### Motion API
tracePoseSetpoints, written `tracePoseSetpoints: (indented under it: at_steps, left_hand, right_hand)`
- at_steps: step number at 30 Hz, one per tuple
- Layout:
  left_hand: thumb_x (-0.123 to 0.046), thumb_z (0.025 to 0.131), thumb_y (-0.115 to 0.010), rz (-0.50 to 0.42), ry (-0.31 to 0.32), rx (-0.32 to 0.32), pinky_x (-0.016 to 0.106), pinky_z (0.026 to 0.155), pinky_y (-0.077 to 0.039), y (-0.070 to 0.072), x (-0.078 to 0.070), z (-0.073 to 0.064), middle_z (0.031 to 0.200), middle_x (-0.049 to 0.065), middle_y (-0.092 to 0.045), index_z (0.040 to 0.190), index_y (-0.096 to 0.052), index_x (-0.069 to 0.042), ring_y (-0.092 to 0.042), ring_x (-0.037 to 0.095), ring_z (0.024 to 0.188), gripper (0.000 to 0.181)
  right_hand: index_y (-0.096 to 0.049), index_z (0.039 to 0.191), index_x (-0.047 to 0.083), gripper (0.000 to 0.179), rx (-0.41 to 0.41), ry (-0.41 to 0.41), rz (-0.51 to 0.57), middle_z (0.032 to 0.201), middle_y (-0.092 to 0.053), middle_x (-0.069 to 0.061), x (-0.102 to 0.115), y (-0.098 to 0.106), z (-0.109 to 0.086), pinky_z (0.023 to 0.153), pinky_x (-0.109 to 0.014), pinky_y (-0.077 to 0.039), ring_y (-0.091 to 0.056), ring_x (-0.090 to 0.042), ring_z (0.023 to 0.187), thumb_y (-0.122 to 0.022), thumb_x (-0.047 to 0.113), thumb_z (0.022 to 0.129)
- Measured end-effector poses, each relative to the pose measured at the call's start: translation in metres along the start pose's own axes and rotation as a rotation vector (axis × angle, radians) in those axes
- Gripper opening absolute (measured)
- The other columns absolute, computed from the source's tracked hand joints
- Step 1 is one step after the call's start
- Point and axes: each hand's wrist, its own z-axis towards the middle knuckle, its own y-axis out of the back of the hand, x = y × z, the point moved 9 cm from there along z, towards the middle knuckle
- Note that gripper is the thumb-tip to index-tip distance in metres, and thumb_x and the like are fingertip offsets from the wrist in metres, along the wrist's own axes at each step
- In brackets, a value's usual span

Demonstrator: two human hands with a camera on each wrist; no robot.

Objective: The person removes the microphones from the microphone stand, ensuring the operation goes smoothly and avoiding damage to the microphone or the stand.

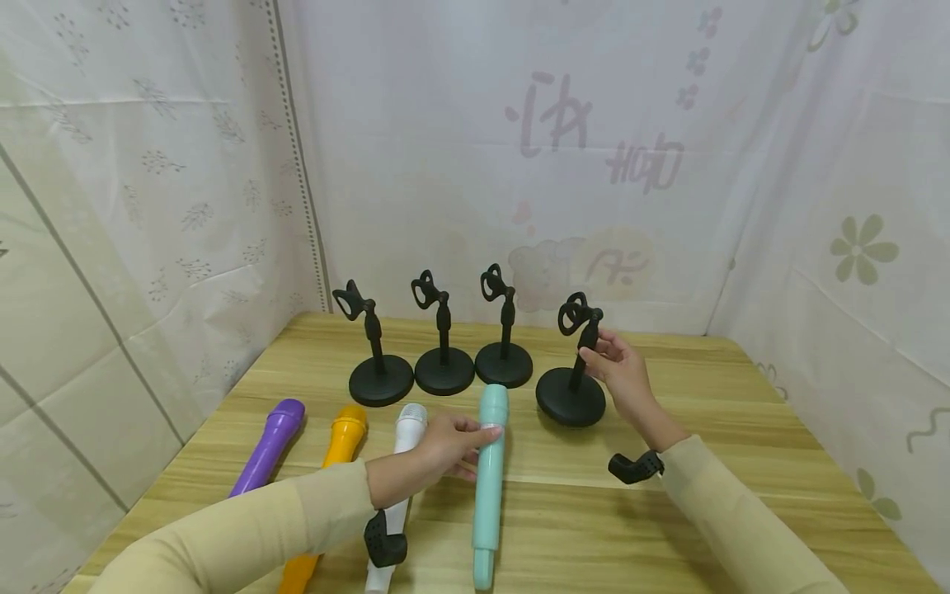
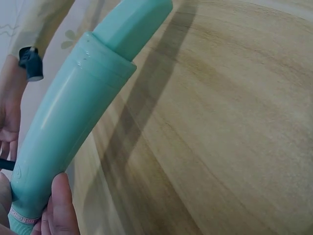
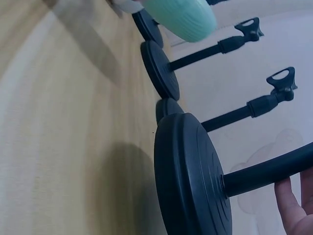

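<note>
My left hand [image 1: 445,445] grips a mint-green microphone [image 1: 487,503] just below its head, thumb across the front. In the left wrist view the microphone [image 2: 68,112] is raised over the table, its shadow falling on the wood. With my right hand [image 1: 623,375] I pinch the post of a black desktop microphone stand [image 1: 570,399]. Its round base [image 3: 188,176] is tilted and appears lifted, with a shadow beside it in the right wrist view. The stand's clip [image 1: 575,315] holds nothing.
Three more black stands [image 1: 381,381], [image 1: 444,371], [image 1: 504,365] stand in a row at the back. Left of the mint-green microphone lie a white microphone [image 1: 411,425], an orange microphone [image 1: 345,433] and a purple microphone [image 1: 270,445]. Patterned curtains [image 1: 475,165] surround the wooden table [image 1: 564,528].
</note>
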Motion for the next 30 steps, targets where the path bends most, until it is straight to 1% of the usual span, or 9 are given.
tracePoseSetpoints:
  at_steps: [4, 11, 15, 20, 23, 27, 30]
  left_hand:
    - [-0.033, 0.084, -0.078, 0.003, -0.002, -0.004, 0.036, 0.056, -0.058, -0.001, 0.003, 0.001, 0.089, 0.011, -0.062, 0.106, -0.064, 0.005, -0.063, 0.018, 0.066, 0.046]
    - [-0.03, 0.085, -0.077, 0.016, -0.008, -0.009, 0.035, 0.053, -0.057, -0.004, 0.006, 0.0, 0.083, 0.011, -0.061, 0.098, -0.065, 0.003, -0.061, 0.016, 0.06, 0.038]
    - [-0.031, 0.085, -0.077, 0.031, -0.01, -0.013, 0.035, 0.052, -0.057, -0.005, 0.008, 0.001, 0.081, 0.01, -0.061, 0.095, -0.064, 0.001, -0.061, 0.015, 0.058, 0.036]
    - [-0.032, 0.084, -0.078, 0.047, -0.006, -0.019, 0.033, 0.051, -0.057, -0.004, 0.012, 0.001, 0.079, 0.01, -0.061, 0.095, -0.064, 0.001, -0.06, 0.014, 0.057, 0.038]
    - [-0.032, 0.085, -0.077, 0.048, -0.006, -0.017, 0.033, 0.051, -0.057, -0.004, 0.013, 0.002, 0.08, 0.011, -0.062, 0.097, -0.063, 0.002, -0.06, 0.014, 0.057, 0.039]
    - [-0.031, 0.085, -0.077, 0.058, -0.008, -0.014, 0.033, 0.051, -0.057, -0.004, 0.014, 0.002, 0.08, 0.011, -0.062, 0.098, -0.063, 0.003, -0.061, 0.014, 0.057, 0.039]
    - [-0.031, 0.085, -0.077, 0.069, -0.006, -0.018, 0.033, 0.051, -0.057, -0.004, 0.015, 0.003, 0.079, 0.012, -0.062, 0.098, -0.063, 0.004, -0.061, 0.014, 0.057, 0.039]
  right_hand:
    - [-0.049, 0.133, 0.001, 0.046, -0.01, 0.006, 0.001, 0.1, -0.061, -0.003, -0.001, 0.002, 0.009, 0.085, -0.034, -0.054, -0.066, -0.015, 0.094, -0.068, 0.01, 0.092]
    - [-0.047, 0.136, 0.0, 0.051, -0.027, -0.006, 0.001, 0.102, -0.059, -0.004, -0.006, 0.006, 0.025, 0.087, -0.037, -0.053, -0.065, -0.013, 0.092, -0.069, 0.012, 0.092]
    - [-0.048, 0.136, 0.002, 0.05, -0.048, -0.01, -0.012, 0.101, -0.059, -0.004, -0.009, 0.009, 0.034, 0.085, -0.035, -0.054, -0.065, -0.012, 0.09, -0.068, 0.013, 0.092]
    - [-0.049, 0.136, 0.003, 0.049, -0.064, -0.008, -0.011, 0.101, -0.058, -0.004, -0.012, 0.011, 0.041, 0.082, -0.031, -0.055, -0.064, -0.011, 0.087, -0.069, 0.013, 0.092]
    - [-0.05, 0.135, 0.003, 0.049, -0.077, -0.009, -0.007, 0.1, -0.059, -0.004, -0.014, 0.013, 0.045, 0.081, -0.031, -0.055, -0.065, -0.012, 0.086, -0.069, 0.013, 0.091]
    - [-0.051, 0.135, 0.004, 0.049, -0.089, -0.022, -0.012, 0.1, -0.059, -0.004, -0.019, 0.016, 0.05, 0.082, -0.032, -0.055, -0.065, -0.013, 0.086, -0.07, 0.014, 0.091]
    - [-0.052, 0.134, 0.006, 0.047, -0.101, -0.031, -0.011, 0.1, -0.059, -0.004, -0.021, 0.018, 0.054, 0.086, -0.037, -0.054, -0.064, -0.014, 0.087, -0.071, 0.015, 0.091]
